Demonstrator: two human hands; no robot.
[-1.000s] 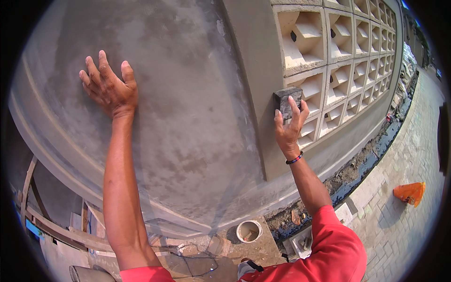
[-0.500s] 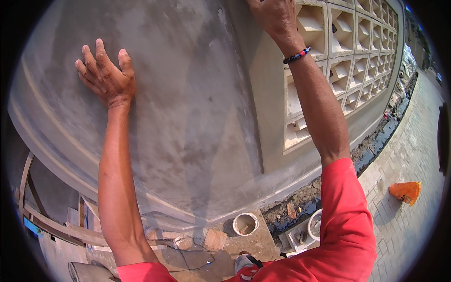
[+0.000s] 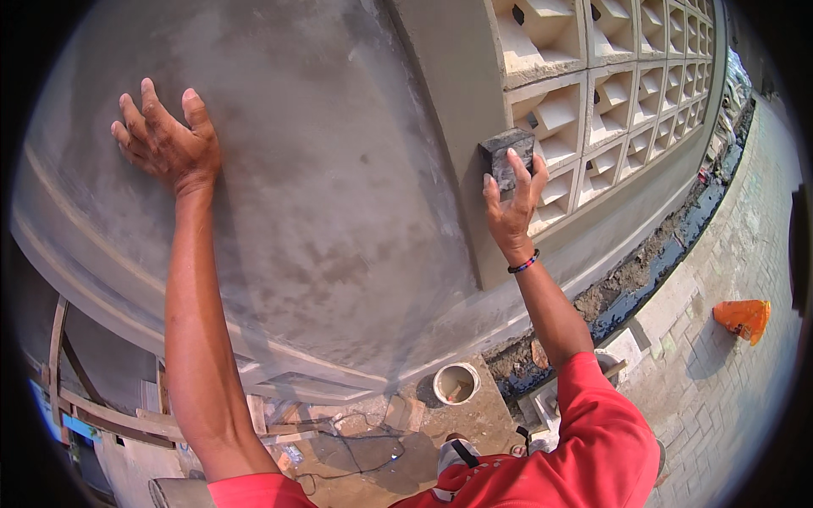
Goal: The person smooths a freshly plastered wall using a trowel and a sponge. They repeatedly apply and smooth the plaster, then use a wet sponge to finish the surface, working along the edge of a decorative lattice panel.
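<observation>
My left hand [image 3: 169, 144] rests against the damp grey plastered wall [image 3: 313, 169], fingers spread and nothing in it. On the right, my right hand [image 3: 515, 207] grips a dark grey rectangular block [image 3: 508, 161] with a rough, dusty face; whether it is a sponge or a hard rubbing block I cannot tell. The block lies against the smooth grey border [image 3: 449, 93] beside the pale ventilation blocks [image 3: 610, 110]. A braided bracelet [image 3: 523, 261] circles my right wrist.
Below me stands a white bucket [image 3: 456, 383] near a dark cable [image 3: 356, 449] and wooden boards [image 3: 118, 415]. A muddy ditch [image 3: 610, 305] follows the wall's foot. An orange container [image 3: 742, 321] lies on the paving [image 3: 711, 389].
My right hand has come down from the top edge to the lower ventilation blocks, and the dark block in it now shows. My left hand stays on the wall, slightly further left in view.
</observation>
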